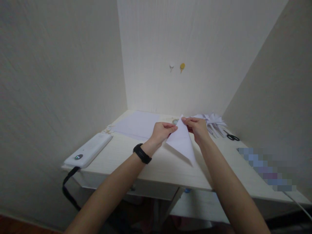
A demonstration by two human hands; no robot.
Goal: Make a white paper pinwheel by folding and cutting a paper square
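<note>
Across the middle of the frame: pale wooden table (pixel 156 169), set into a corner of cream walls.
Lower left, on the table edge: white oblong device (pixel 88 150) with a dark round button, a black strap (pixel 69 188) hanging from its near end.
Centre left, far side of the table: flat sheets of white paper (pixel 136 125), lying well clear of the hands.
Centre right, behind the hands: heap of white folded paper pieces (pixel 214 123); just right of it, black-handled scissors (pixel 232 137).
Upper centre, on the back wall: two small hooks, one white (pixel 172 66), one yellow (pixel 182 67).
Right edge: blurred patch, contents not legible.
Centre, above the table: white paper folded to a long triangle (pixel 181 141), point aimed down toward the lower right, upper corner raised. Left hand (pixel 162 131), black band (pixel 142 153) on its wrist, pinches the upper left edge; right hand (pixel 197 127) pinches the upper corner. Nothing lies between the hands and the paper.
</note>
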